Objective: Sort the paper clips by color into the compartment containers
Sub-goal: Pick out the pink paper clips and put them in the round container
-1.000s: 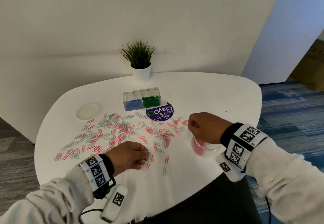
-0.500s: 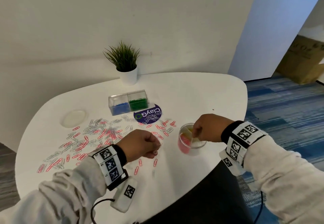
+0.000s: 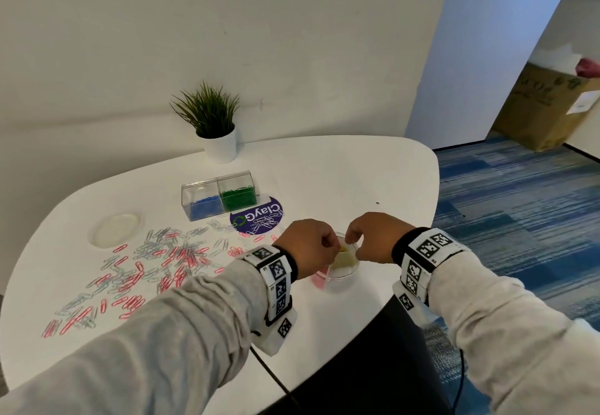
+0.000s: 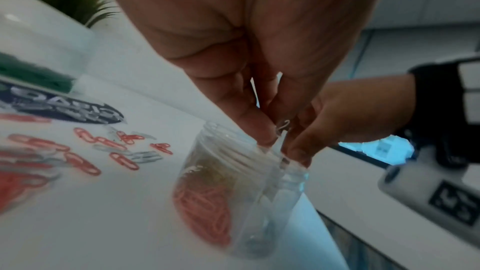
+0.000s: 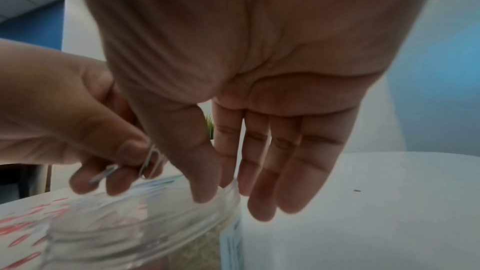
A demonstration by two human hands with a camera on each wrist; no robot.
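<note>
White bench point(image 3: 341, 174) with rounded corners fills my head view, set against a plain pale wall, with blue striped carpet point(image 3: 519, 206) to the right and a cardboard box point(image 3: 545, 106) beyond it. At the back stands a potted plant point(image 3: 212, 122); nearer, a clear two-part box point(image 3: 218, 199) holds blue clips on the left, green on the right. A purple round sticker point(image 3: 258, 218) reads "ClayG" (upside down from my seat). A white lid point(image 3: 114, 230) lies left, beside the scattered red and silver paper clips point(image 3: 146, 262). My left hand point(image 3: 306, 249) pinches silver clips point(image 5: 153, 160) over the round clear container point(image 4: 239, 188), which holds red and yellow clips in separate compartments. My right hand point(image 3: 373, 236) pinches its rim, its grip closed on the container.
</note>
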